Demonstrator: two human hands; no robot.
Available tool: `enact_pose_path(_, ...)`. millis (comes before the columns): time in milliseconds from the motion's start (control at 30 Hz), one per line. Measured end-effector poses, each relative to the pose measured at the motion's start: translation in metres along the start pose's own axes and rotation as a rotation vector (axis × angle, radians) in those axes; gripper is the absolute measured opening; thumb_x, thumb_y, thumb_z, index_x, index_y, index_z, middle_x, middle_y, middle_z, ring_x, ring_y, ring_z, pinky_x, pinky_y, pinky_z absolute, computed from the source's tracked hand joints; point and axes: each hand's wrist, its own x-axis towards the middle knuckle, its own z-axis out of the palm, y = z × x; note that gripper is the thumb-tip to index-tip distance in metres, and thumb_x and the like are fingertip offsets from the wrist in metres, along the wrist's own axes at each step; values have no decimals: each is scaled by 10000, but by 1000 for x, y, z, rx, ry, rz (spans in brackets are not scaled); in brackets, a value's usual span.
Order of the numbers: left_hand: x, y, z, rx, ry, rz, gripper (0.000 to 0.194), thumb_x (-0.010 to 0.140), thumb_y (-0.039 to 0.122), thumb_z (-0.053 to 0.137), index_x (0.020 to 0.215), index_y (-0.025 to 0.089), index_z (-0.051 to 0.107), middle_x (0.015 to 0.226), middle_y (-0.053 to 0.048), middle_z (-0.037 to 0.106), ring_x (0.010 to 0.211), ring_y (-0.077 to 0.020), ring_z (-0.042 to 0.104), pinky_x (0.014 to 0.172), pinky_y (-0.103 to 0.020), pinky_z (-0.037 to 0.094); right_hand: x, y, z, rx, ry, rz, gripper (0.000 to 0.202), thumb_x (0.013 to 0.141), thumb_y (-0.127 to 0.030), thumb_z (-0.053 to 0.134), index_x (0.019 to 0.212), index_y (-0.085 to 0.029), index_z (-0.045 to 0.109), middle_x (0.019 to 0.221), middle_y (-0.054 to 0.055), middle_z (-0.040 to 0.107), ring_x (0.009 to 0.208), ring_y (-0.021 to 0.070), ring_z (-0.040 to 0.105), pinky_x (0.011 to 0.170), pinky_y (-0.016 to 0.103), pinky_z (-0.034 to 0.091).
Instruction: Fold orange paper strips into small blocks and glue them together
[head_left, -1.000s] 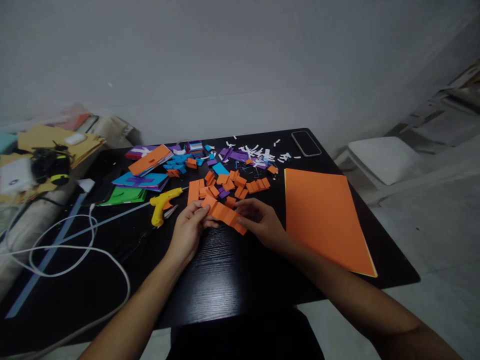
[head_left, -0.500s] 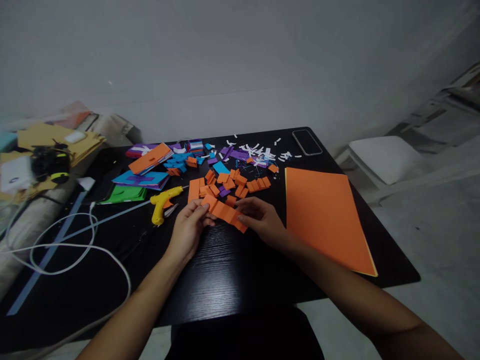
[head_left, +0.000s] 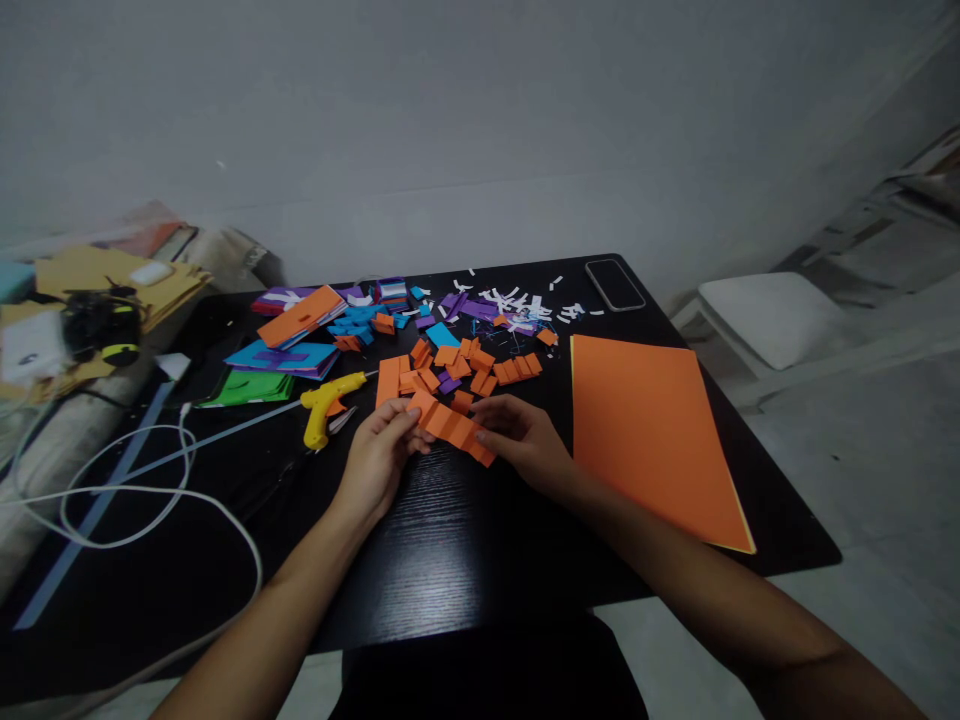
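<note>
1. The folded paper strip (head_left: 452, 426) is held over the tabletop (head_left: 424, 570), on the near side of the loose orange pieces (head_left: 480, 382).
2. Its left end is pinched by the left hand (head_left: 381, 448), its right end by the right hand (head_left: 523, 442).
3. Light, springy, easily crushed paper is to be expected; the ends are best gripped gently.
</note>
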Motion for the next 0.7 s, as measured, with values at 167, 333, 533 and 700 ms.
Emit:
enact_pose_path(167, -1, 0, 1, 4, -27, -9, 287, 698, 309, 837, 861, 142, 671, 635, -12, 696, 549, -113, 645, 532, -181, 521, 0, 2, 0, 1, -9, -4, 304, 760, -267, 837, 1049, -239, 750, 1062, 41, 752, 1015, 199, 710, 975, 384, 567)
enact_pose_path(333, -1, 1, 2, 9, -38, -13, 294, 694, 297, 839, 877, 145, 664, 629, -11, 698, 554, -125, 659, 531, -188, 525, 0, 4, 0, -4, -11, 0, 316, 756, -269, 836, 1060, -233, 757, 1049, 42, 753, 1004, 202, 706, 950, 375, 570)
enact_pose_path(533, -2, 1, 2, 17, -55, -6, 280, 707, 300, 837, 867, 143, 669, 632, -15, 697, 560, -122, 655, 534, -189, 525, -1, 2, 0, -28, -23, 16, 301, 776, -275, 810, 1070, -234, 754, 1049, 44, 749, 991, 205, 709, 924, 369, 568)
enact_pose_path(700, -3, 0, 0, 21, -70, -4, 288, 708, 313, 844, 865, 146, 671, 623, -13, 693, 537, -121, 641, 535, -199, 525, -2, -1, 0, -52, -38, 15, 279, 794, -280, 789, 1066, -228, 755, 1033, 44, 750, 973, 204, 707, 891, 353, 561)
